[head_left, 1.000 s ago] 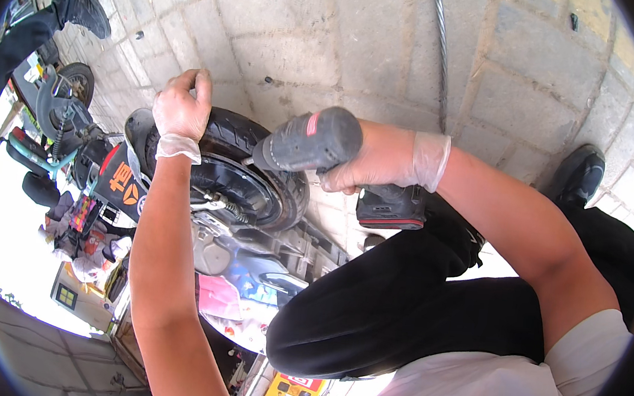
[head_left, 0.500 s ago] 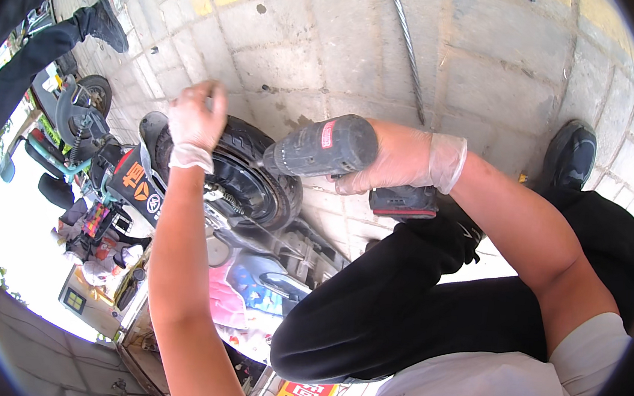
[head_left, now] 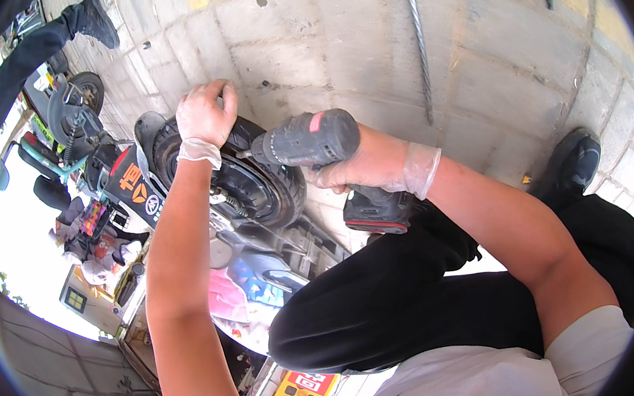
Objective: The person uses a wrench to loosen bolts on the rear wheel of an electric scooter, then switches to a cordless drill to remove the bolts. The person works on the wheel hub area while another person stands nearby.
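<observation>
A cordless drill (head_left: 309,138), dark with a red-edged battery at its base, is held in my right hand (head_left: 373,158), whose gloved fingers close round the handle. The bit points left at the upper rim of a scooter's wheel; whether it touches cannot be made out. My left hand (head_left: 207,115), in a thin clear glove, is curled over the top of the black tyre (head_left: 286,189), its fingertips hidden. Inside the tyre the dark wheel rim (head_left: 253,192) shows, with a coil spring (head_left: 230,202) beside it.
A twisted metal bar (head_left: 420,52) lies on the paving ahead. The scooter's red-and-black rear panel (head_left: 131,182) is left of my forearm. Other scooters (head_left: 75,113) and a person's dark-trousered leg (head_left: 32,52) are at far left. My bent knee (head_left: 305,333) is close below the wheel.
The drill and my right hand have moved slightly left, bringing the bit nearer the rim. My left hand has shifted slightly right along the tyre.
</observation>
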{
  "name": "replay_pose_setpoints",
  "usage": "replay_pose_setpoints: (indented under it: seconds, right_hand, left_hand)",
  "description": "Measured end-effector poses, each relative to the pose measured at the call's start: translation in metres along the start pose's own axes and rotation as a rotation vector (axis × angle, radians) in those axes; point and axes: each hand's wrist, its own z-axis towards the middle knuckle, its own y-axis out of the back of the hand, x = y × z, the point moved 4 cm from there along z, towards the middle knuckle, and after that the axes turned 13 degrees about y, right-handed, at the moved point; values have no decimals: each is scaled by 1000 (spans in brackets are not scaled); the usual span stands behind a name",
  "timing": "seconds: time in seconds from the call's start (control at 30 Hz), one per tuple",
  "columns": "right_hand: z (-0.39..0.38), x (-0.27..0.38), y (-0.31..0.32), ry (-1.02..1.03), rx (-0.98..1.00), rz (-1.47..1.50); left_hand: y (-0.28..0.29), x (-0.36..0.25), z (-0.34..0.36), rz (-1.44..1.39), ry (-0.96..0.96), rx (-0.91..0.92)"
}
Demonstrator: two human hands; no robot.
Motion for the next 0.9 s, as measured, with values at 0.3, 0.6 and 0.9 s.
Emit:
replay_pose_setpoints:
  seconds: [0.3, 0.6, 0.9]
  right_hand:
    - [54, -4, -15, -52, 12, 112]
    - [57, -4, -8, -82, 29, 162]
    - [28, -4, 6, -177, 84, 77]
  left_hand:
    - [-1, 28, 13, -44, 146, 44]
    - [-4, 31, 16, -60, 175, 43]
    - [-8, 36, 16, -70, 190, 16]
